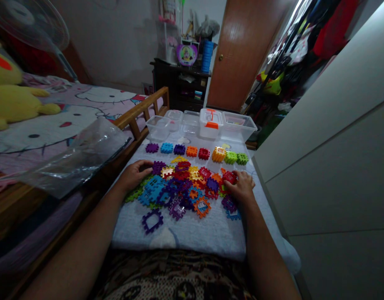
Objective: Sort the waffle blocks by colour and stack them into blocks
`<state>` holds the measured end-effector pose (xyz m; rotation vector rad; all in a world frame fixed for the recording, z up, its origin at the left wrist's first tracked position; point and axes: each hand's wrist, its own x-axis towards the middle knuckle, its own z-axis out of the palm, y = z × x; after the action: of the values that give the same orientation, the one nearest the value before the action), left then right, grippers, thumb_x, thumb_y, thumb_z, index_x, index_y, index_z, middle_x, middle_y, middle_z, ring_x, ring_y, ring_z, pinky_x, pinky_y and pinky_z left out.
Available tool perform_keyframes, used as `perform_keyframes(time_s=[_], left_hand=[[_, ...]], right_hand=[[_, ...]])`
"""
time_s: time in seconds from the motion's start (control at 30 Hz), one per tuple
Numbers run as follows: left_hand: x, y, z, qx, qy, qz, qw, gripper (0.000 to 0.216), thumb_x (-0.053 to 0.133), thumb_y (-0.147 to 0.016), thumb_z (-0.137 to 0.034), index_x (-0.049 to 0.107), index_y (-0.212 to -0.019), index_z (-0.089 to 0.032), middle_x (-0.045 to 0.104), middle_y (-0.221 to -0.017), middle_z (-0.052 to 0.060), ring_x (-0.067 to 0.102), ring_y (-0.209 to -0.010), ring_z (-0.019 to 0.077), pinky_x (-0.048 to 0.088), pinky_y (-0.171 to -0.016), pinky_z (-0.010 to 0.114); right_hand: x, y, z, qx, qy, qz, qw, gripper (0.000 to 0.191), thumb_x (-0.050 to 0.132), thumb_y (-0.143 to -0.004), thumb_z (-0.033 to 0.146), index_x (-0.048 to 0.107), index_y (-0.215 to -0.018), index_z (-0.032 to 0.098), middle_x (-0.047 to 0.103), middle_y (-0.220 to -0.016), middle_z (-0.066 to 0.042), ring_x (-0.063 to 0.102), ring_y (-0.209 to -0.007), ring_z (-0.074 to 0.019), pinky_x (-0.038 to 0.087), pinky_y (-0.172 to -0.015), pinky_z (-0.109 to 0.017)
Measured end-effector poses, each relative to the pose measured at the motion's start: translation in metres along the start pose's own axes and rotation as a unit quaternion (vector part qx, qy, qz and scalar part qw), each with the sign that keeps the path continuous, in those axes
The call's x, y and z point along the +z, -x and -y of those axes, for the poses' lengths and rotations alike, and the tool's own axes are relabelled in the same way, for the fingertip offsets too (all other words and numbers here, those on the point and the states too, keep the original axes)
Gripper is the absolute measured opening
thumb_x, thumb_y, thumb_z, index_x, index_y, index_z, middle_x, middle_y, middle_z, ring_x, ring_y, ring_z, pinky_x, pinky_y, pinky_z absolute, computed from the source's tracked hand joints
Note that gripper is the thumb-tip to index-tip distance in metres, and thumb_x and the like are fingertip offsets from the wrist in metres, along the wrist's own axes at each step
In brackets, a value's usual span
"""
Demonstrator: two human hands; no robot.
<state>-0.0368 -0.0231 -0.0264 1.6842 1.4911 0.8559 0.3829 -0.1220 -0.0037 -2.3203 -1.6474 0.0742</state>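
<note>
A heap of flat, toothed plastic building tiles (182, 187) in purple, blue, red, orange, yellow and green lies on a pale blanket (192, 231). My left hand (135, 173) rests on the heap's left edge, fingers curled over a purple tile (158, 166). My right hand (242, 185) sits at the heap's right edge, fingers pinched on a red tile (229, 177). Behind the heap stands a row of stacked tiles sorted by colour (198, 153). One purple tile (152, 220) lies apart at the front.
Several clear plastic tubs (238, 127) and a lidded box with an orange latch (211, 123) stand behind the row. A wooden bed rail (138, 112) and a clear plastic bag (86, 152) are to the left. A white cabinet wall (329, 158) closes the right side.
</note>
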Motion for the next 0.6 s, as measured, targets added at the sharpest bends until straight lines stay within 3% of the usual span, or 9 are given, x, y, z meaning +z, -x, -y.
perform_keyframes(time_s=[0.27,0.6], left_hand=[[0.0003,-0.0012,0.0035,0.002,0.012,0.003,1.000,0.062,0.071,-0.066,-0.065,0.072,-0.107,-0.019,0.075,-0.107,0.008,0.070,-0.098,0.0286,0.054,-0.092,0.039],[0.0007,-0.0013,0.0034,0.014,0.003,0.002,1.000,0.058,0.069,-0.068,-0.062,0.072,-0.106,-0.019,0.074,-0.109,0.008,0.069,-0.102,0.0295,0.051,-0.098,0.041]], right_hand=[[-0.0015,-0.0031,0.0035,-0.011,0.025,0.016,0.999,0.040,0.060,-0.083,0.050,0.070,-0.110,0.021,0.063,-0.113,-0.013,0.052,-0.111,-0.0340,0.037,-0.095,-0.049],[-0.0064,-0.0033,0.0071,-0.008,0.047,0.024,0.999,0.040,0.062,-0.080,0.049,0.071,-0.107,0.020,0.063,-0.110,-0.014,0.053,-0.108,-0.0346,0.039,-0.090,-0.048]])
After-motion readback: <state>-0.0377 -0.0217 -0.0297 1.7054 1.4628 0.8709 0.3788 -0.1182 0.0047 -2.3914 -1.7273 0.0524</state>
